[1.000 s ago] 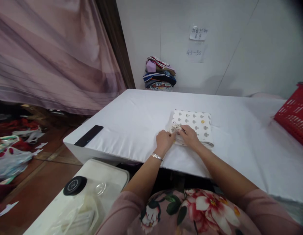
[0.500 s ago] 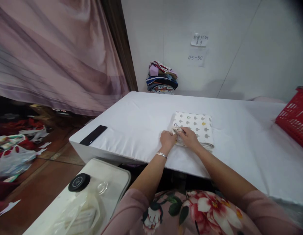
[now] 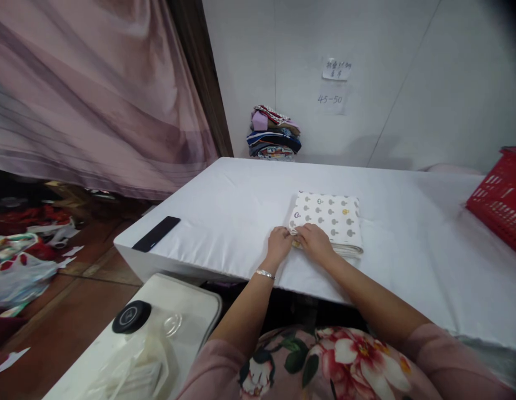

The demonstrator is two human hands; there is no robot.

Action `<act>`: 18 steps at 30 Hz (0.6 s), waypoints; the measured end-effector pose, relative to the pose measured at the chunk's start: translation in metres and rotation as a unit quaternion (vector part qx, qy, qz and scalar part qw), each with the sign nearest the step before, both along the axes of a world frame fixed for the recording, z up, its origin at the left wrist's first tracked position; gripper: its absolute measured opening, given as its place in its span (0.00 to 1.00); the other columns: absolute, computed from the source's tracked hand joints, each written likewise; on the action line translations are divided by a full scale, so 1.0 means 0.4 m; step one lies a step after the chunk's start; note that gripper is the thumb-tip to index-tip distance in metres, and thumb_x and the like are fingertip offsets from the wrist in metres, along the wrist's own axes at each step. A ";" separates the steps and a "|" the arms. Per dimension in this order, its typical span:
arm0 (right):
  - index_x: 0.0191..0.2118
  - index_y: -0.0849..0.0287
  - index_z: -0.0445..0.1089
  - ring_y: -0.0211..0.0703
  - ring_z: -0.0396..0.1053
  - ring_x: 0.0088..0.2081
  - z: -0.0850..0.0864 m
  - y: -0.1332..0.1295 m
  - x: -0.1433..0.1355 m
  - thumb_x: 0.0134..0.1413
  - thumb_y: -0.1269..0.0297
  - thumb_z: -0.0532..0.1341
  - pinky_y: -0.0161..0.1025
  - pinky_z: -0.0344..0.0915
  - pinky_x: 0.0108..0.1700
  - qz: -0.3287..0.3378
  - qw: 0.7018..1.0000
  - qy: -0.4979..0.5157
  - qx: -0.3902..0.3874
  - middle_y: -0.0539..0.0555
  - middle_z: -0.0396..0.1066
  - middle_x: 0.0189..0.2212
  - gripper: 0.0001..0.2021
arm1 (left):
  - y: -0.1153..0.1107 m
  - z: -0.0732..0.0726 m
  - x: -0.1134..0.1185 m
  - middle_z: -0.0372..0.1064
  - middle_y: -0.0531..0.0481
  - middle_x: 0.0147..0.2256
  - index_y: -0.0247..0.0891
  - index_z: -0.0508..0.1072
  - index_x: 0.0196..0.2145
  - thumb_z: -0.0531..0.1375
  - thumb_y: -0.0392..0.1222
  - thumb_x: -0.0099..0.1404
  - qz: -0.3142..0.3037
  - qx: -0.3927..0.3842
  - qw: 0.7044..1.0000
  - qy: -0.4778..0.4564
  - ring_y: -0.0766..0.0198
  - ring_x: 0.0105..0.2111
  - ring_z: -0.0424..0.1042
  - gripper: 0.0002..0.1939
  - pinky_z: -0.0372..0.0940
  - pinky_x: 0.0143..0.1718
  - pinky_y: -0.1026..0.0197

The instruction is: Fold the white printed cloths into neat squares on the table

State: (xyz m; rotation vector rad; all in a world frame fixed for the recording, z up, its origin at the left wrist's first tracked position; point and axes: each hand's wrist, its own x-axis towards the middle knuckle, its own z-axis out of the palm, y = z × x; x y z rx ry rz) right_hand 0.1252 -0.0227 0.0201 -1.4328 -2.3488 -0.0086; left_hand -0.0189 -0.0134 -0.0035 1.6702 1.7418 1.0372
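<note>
A folded white cloth [image 3: 333,214] printed with grey and a few yellow shapes lies on the white-covered table [image 3: 236,205]. At its near left corner, my left hand [image 3: 279,243] pinches the edge of the fabric between closed fingers. My right hand [image 3: 314,242] rests on the cloth's near side, right beside the left one, its fingers closed on the same corner. The fingertips of both hands nearly meet there, and the fabric between them is partly hidden.
A black phone [image 3: 156,234] lies at the table's left edge. Folded fabrics [image 3: 274,133] are stacked by the wall. On the right stands a red basket [image 3: 501,194]. A lower white surface [image 3: 191,303] at front left holds a round black object [image 3: 131,316] and a plastic bag [image 3: 133,361].
The lifted corner of the cloth now lies flatter. My left hand has shifted slightly left and down, and my right hand has moved left and lower over the corner.
</note>
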 end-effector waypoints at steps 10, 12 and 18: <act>0.49 0.59 0.67 0.48 0.64 0.43 0.009 -0.036 0.005 0.57 0.70 0.54 0.43 0.58 0.44 0.052 0.999 -0.013 0.001 0.58 0.69 0.41 0.14 | 0.041 0.058 0.005 0.74 0.47 0.36 0.38 0.73 0.34 0.55 0.48 0.61 -0.004 -0.067 0.998 0.014 0.61 0.35 0.70 0.12 0.60 0.36 0.61; 0.50 0.58 0.66 0.47 0.64 0.46 0.013 -0.050 0.052 0.57 0.71 0.53 0.45 0.59 0.48 0.074 0.997 0.029 0.022 0.58 0.69 0.44 0.15 | 0.045 0.058 0.008 0.74 0.47 0.36 0.39 0.73 0.34 0.55 0.46 0.61 -0.002 -0.073 0.996 0.047 0.60 0.35 0.70 0.10 0.60 0.35 0.61; 0.46 0.56 0.70 0.48 0.65 0.49 -0.005 -0.108 0.294 0.58 0.66 0.53 0.49 0.62 0.52 -0.059 0.970 0.178 0.152 0.58 0.70 0.46 0.13 | 0.049 0.036 0.000 0.73 0.46 0.39 0.39 0.72 0.40 0.55 0.45 0.62 -0.010 -0.055 0.998 0.033 0.59 0.37 0.70 0.12 0.61 0.38 0.59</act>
